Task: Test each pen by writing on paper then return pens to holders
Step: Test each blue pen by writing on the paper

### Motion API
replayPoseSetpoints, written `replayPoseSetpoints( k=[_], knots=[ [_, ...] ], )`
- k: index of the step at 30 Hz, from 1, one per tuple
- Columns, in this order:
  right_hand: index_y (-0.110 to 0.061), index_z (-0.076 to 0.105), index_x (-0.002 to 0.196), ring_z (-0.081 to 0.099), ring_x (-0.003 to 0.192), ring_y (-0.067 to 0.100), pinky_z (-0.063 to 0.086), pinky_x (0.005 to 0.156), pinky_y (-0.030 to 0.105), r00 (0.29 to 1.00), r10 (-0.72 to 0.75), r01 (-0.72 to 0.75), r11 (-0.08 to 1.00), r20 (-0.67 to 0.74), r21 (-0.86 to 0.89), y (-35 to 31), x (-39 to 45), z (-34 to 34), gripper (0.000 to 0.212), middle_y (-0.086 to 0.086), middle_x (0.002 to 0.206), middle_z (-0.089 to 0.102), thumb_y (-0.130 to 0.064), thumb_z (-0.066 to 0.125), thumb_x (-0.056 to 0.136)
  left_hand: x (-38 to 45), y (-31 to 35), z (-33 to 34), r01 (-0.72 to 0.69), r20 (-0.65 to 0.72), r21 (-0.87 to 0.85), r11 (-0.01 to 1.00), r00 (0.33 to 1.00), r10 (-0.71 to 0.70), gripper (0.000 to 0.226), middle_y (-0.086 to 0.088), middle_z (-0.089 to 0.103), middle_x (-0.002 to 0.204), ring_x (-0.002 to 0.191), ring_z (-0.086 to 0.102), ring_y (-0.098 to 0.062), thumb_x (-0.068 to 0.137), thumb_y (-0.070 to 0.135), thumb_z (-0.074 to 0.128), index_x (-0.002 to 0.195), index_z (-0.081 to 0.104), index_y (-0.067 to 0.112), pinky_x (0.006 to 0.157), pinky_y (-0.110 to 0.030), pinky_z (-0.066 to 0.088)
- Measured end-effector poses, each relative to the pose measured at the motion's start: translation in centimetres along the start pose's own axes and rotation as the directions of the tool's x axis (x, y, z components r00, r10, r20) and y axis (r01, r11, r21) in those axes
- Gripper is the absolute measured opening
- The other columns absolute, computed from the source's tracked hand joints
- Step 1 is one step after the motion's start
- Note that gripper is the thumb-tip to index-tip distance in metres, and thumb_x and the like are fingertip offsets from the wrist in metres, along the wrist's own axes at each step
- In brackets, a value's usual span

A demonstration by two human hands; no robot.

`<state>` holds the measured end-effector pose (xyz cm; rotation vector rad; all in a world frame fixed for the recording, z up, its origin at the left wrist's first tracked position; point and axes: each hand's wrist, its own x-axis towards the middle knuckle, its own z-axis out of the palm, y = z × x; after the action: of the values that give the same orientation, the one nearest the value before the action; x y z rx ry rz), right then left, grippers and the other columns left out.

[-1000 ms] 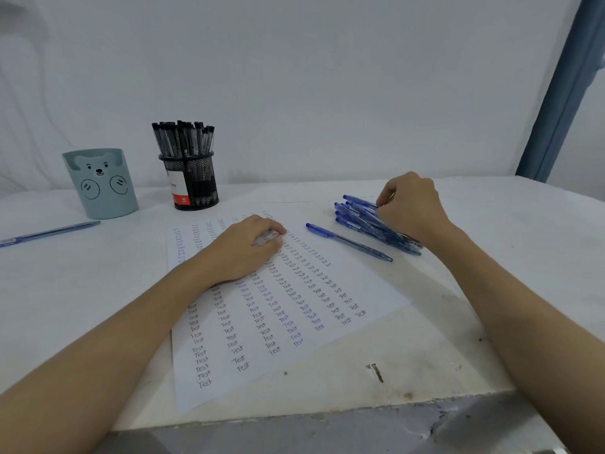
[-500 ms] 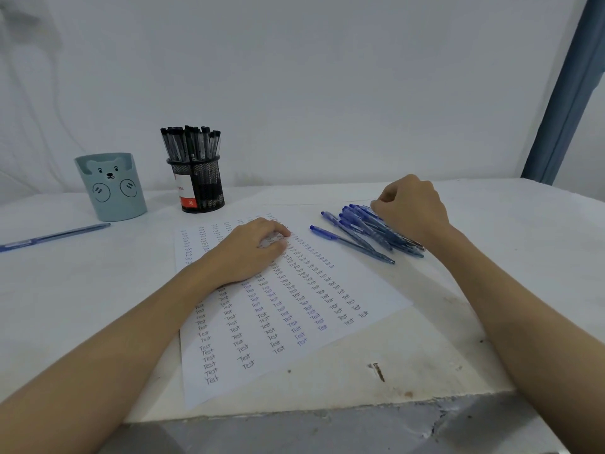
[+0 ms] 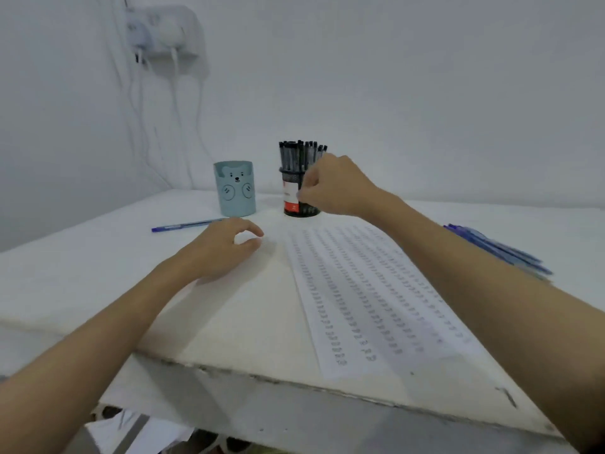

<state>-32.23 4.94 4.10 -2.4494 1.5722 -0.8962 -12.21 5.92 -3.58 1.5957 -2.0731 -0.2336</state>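
Compared with the earlier frame, the right hand (image 3: 330, 186) has left the pile of blue ballpoint pens (image 3: 497, 249) and now reaches the black mesh holder of black pens (image 3: 299, 178), while the left hand (image 3: 226, 249) has slid off the white sheet of written test words (image 3: 370, 296). The white table (image 3: 98, 257) also bears a pale blue bear-faced cup (image 3: 235, 188) and a single blue pen (image 3: 186, 225), below a wall socket with hanging cables (image 3: 163, 31). The right fingers curl against the holder, their grip unclear; the left hand rests loosely curled and holds nothing.
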Motion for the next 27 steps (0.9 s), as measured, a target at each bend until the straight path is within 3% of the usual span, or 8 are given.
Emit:
replayPoseSetpoints(
  k=[5,10,15,18,21,25,27],
  knots=[
    [-0.006,0.057,0.123,0.054,0.109,0.028,0.049,0.09,0.035,0.971,-0.108,0.138,0.982,0.214,-0.131,-6.1,4.4,7.1,0.036,0.012,0.126,0.057,-0.014,0.044,0.09,-3.4,-6.3,-3.3,0.145,-0.11,0.011,0.989,0.984,-0.143,0.019,0.011,0.053,0.122,0.116,0.046,-0.01,0.093,0.03,0.05,0.11,0.06,0.028,0.091,-0.022,0.031],
    [-0.009,0.043,0.137,0.045,0.124,0.031,0.041,0.102,0.041,0.923,-0.107,0.221,0.933,0.369,-0.284,-9.0,8.3,13.2,0.046,0.012,0.138,0.046,-0.014,0.037,0.092,-4.4,-9.5,-3.6,0.21,-0.146,0.001,0.978,0.967,-0.208,0.021,0.009,0.057,0.121,0.11,0.051,-0.012,0.093,0.03,0.05,0.111,0.06,0.028,0.092,-0.023,0.036],
    [-0.011,0.045,0.135,0.046,0.123,0.029,0.04,0.098,0.037,0.936,-0.076,0.193,0.927,0.343,-0.321,-8.6,10.8,16.2,0.044,0.009,0.136,0.048,-0.013,0.037,0.091,-4.0,-9.3,-3.3,0.172,-0.163,0.048,0.984,0.973,-0.162,0.025,0.009,0.053,0.117,0.095,0.044,-0.006,0.095,0.031,0.047,0.116,0.058,0.025,0.085,-0.021,0.034],
    [-0.009,0.055,0.122,0.052,0.106,0.027,0.043,0.082,0.033,0.959,-0.106,0.186,0.935,0.262,-0.301,-8.5,11.1,17.8,0.036,0.01,0.123,0.055,-0.011,0.045,0.088,-3.9,-9.8,-3.5,0.172,-0.159,0.054,0.984,0.974,-0.162,0.025,0.01,0.052,0.12,0.1,0.046,-0.007,0.095,0.031,0.046,0.116,0.058,0.025,0.088,-0.022,0.034],
    [-0.005,0.059,0.112,0.054,0.106,0.029,0.045,0.084,0.033,0.978,-0.146,0.18,0.951,0.147,-0.252,-8.4,10.9,18.2,0.027,0.013,0.116,0.058,-0.008,0.052,0.086,-3.8,-9.9,-3.4,0.172,-0.154,0.061,0.983,0.975,-0.161,0.026,0.01,0.051,0.125,0.11,0.047,-0.01,0.095,0.031,0.046,0.117,0.057,0.025,0.095,-0.026,0.035],
    [-0.001,0.058,0.114,0.054,0.106,0.03,0.043,0.076,0.031,0.979,-0.113,0.148,0.966,0.17,-0.21,-8.6,10.7,17.4,0.03,0.017,0.117,0.057,-0.003,0.051,0.085,-3.8,-10.1,-3.4,0.167,-0.148,0.06,0.984,0.976,-0.157,0.026,0.01,0.051,0.123,0.111,0.048,-0.01,0.095,0.032,0.045,0.118,0.057,0.025,0.096,-0.027,0.035],
    [0.002,0.056,0.112,0.051,0.097,0.028,0.04,0.071,0.029,0.978,-0.088,0.132,0.964,0.191,-0.23,-8.7,10.3,16.1,0.028,0.018,0.112,0.058,-0.001,0.048,0.086,-3.9,-10.1,-3.5,0.163,-0.146,0.05,0.985,0.977,-0.155,0.026,0.01,0.052,0.121,0.111,0.048,-0.01,0.095,0.031,0.046,0.117,0.057,0.025,0.097,-0.028,0.035]
  ],
)
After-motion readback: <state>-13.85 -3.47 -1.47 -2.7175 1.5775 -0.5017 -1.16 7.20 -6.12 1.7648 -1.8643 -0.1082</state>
